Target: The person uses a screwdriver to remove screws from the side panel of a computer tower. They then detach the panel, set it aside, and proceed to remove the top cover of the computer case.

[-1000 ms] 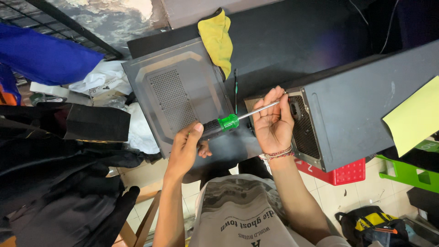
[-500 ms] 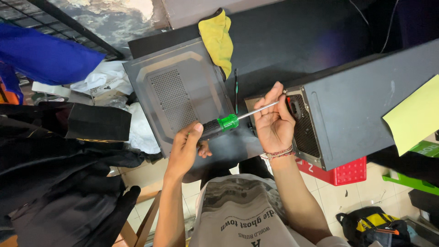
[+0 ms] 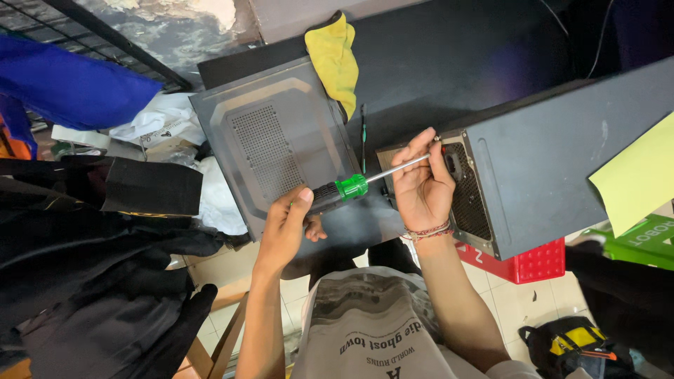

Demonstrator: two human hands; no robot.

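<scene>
Beside the grey side panel point(image 3: 274, 144) and yellow cloth point(image 3: 335, 60), both hands grip a screwdriver point(image 3: 365, 181) against the computer case point(image 3: 562, 161).

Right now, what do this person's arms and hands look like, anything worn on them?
Both forearms are bare, with no gloves on either of the hands. The right hand has a few thin beaded or braided bracelets at the wrist. The left hand shows no watch, ring or band.

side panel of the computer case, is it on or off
Off. The grey side panel lies flat on the black table, apart from the computer case, whose rear the screwdriver meets.
</scene>
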